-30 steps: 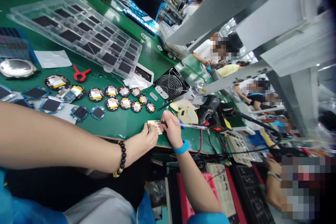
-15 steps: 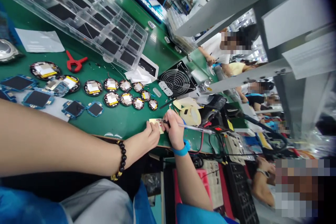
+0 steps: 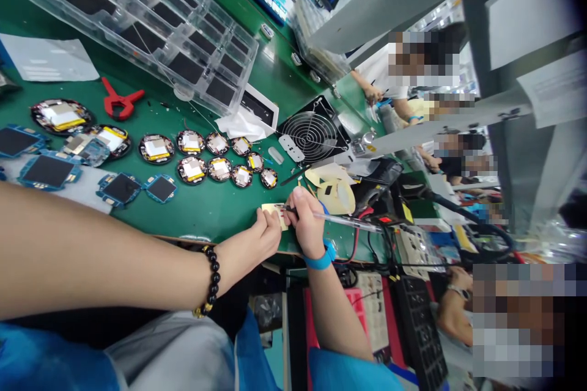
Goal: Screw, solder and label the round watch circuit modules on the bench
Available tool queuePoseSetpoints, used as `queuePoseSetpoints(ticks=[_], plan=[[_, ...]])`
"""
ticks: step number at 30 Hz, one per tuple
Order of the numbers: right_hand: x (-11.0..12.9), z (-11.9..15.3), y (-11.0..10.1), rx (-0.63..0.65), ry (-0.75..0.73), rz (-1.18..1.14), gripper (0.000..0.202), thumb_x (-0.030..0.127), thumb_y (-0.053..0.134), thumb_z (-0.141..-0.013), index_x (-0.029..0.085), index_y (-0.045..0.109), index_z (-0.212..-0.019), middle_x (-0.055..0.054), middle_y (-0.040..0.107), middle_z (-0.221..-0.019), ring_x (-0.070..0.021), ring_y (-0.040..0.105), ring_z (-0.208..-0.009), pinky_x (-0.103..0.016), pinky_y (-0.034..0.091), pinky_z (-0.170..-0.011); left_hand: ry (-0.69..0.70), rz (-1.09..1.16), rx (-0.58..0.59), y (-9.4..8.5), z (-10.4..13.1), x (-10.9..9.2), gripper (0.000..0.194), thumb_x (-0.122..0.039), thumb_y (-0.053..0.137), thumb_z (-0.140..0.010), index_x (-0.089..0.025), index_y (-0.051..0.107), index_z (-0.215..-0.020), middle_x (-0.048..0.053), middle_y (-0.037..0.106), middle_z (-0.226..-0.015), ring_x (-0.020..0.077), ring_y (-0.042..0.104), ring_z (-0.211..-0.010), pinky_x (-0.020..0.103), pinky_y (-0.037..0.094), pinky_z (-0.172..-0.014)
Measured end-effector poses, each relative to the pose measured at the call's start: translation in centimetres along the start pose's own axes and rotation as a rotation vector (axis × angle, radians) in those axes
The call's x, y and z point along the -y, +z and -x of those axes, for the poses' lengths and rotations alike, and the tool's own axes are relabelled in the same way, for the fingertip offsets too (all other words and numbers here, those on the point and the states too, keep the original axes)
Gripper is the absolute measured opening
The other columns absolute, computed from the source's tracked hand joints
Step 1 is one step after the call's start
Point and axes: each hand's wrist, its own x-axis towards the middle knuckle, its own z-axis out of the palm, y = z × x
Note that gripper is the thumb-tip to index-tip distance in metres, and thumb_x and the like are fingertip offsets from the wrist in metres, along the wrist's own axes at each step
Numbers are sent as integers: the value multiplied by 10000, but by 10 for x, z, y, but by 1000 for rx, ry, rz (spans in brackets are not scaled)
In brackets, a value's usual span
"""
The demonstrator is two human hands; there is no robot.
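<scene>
My right hand (image 3: 307,223), with a blue wristband, is closed around a clear pen (image 3: 348,220). Its dark tip end meets a small pale-yellow slip of paper (image 3: 270,208) bearing red marks. The near edge of that slip is pinched by my left hand (image 3: 257,237), which wears a black bead bracelet (image 3: 213,281). Both hands are side by side at the front edge of the green bench (image 3: 220,208), and my fingers cover part of the paper. Beyond them sit several round circuit assemblies (image 3: 219,168) with white and yellow tops.
Blue boards with dark screens (image 3: 120,188) lie at left, near a red clamp (image 3: 120,102). A clear compartment box (image 3: 183,67) spans the back. A fan with a wire guard (image 3: 312,134), a yellow tape roll (image 3: 337,197) and cables crowd the right. Co-workers sit farther right.
The camera view has shifted slightly, moving the bench items on the left toward the left edge. Both hands keep nearly the same pose on the paper and pen.
</scene>
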Motion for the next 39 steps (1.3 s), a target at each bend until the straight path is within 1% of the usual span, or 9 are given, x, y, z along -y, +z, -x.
queuePoseSetpoints(ticks=[4,8,11,15,18,21,25,32,39], plan=[[-1,0,0,5,5,-22,560,680,600,-978,241,414,-683,33,375,-613,-118,322,-459,-321,279,-438,-8,38,-7,5,2,-2,609,-101,472,-934,-340,630,-1471,42,589,-1565,258,542,-1450,503,503,-1221],[0,0,-1,7,9,-25,553,672,612,-977,236,423,-693,34,388,-627,-110,341,-465,-311,265,-441,-22,25,-165,16,4,-5,557,-95,534,-903,-282,685,-1406,111,630,-1500,280,579,-1398,493,538,-1175],[1,0,0,-7,0,-12,566,685,616,-968,231,429,-687,39,395,-624,-98,331,-459,-301,257,-438,-24,-120,-234,21,4,-8,501,-111,555,-899,-238,712,-1357,128,667,-1429,272,612,-1341,469,562,-1138],[1,-1,1,-10,-21,-9,546,666,615,-980,227,459,-696,49,397,-618,-86,326,-446,-288,265,-436,3,-344,-208,20,4,-8,491,-167,491,-945,-237,695,-1387,103,684,-1412,252,639,-1288,432,571,-1110],[2,-1,1,-4,-17,-17,544,658,621,-979,225,459,-693,49,396,-615,-84,333,-446,-281,266,-434,18,-413,-190,19,4,-7,508,-198,443,-971,-227,674,-1422,101,681,-1425,257,645,-1280,416,569,-1098],[3,-1,1,-8,2,-28,553,667,630,-967,226,447,-688,46,401,-619,-85,350,-447,-276,256,-427,21,-421,-189,19,3,-7,513,-218,439,-978,-209,664,-1439,114,674,-1434,269,638,-1290,422,564,-1097],[2,-1,1,-21,10,-16,545,663,612,-979,227,445,-698,45,398,-629,-89,364,-453,-275,265,-429,11,-420,-203,21,4,-8,500,-225,441,-983,-226,674,-1425,105,675,-1431,262,640,-1270,421,561,-1094],[-1,0,-1,-7,-3,12,524,639,581,-1007,227,439,-716,44,394,-645,-86,335,-460,-276,268,-435,11,-396,-214,21,4,-8,478,-270,490,-984,-204,682,-1416,128,673,-1421,277,644,-1251,428,562,-1078],[-2,-1,-2,-14,-15,24,516,623,558,-1025,228,425,-720,33,400,-664,-97,369,-488,-279,262,-444,-1,-372,-223,19,6,-7,470,-247,514,-971,-206,688,-1405,127,672,-1412,273,638,-1254,423,556,-1090]])
